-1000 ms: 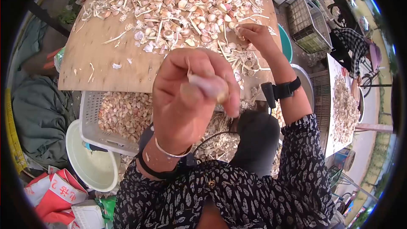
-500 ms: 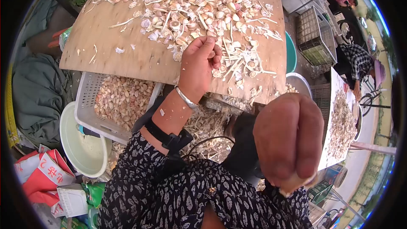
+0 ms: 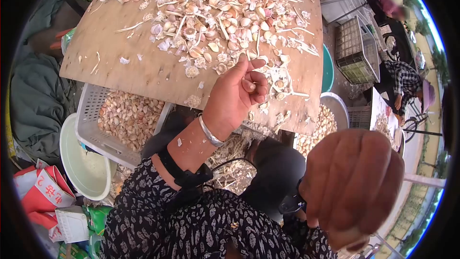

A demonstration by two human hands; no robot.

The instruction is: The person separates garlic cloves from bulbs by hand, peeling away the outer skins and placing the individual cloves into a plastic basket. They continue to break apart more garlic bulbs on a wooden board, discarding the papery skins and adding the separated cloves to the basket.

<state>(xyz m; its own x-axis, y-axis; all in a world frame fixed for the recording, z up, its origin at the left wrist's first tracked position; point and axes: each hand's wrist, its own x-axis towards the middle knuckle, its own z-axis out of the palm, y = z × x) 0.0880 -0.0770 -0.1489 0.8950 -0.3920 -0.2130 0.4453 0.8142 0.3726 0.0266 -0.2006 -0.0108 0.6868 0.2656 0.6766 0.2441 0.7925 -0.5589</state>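
My left hand (image 3: 235, 91), with a silver bangle and a black wrist strap, is over the front edge of the wooden board (image 3: 158, 74). Its fingers are loosely curled, thumb and index finger slightly apart, and nothing shows between them. Just beyond it lies a heap of garlic cloves (image 3: 237, 17) mixed with skins and dry stalks (image 3: 275, 79). Raised close to the camera at the lower right, my right hand (image 3: 354, 182) looms large, its fingers folded together and pointing down. Whatever it may hold is hidden behind the fingers.
Below the board stand a grey plastic crate of cloves (image 3: 132, 120), a pale green basin (image 3: 84, 163) and a metal bowl of cloves (image 3: 321, 127). A teal basin (image 3: 327, 69) and a black crate (image 3: 357, 50) are at right. Another person in a checked shirt (image 3: 405, 74) works at a table.
My left hand has shifted right, and its thumb and index finger have parted. My right hand has moved right and down. The view has turned slightly, uncovering more of the metal bowl.
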